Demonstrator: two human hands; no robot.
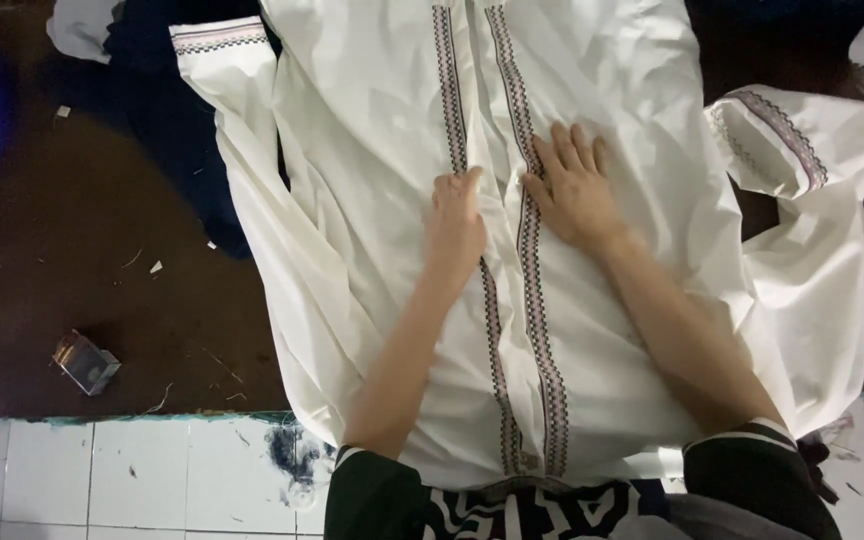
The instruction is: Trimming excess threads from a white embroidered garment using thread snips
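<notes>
On a dark brown work surface point(102, 200) edged with white tiles point(112, 470), a white cotton long-sleeved garment with two embroidered bands down its front point(372, 120) lies spread face up. A person's left hand point(454, 222) pinches the cloth at the central placket, fingers curled; the right hand point(574, 185) presses flat and open just beside it, gripping nothing. Smoothing of the front appears to be under way; the sleeves look yet to be folded, which would call for lifting the nearer cuff point(772, 135) inward
</notes>
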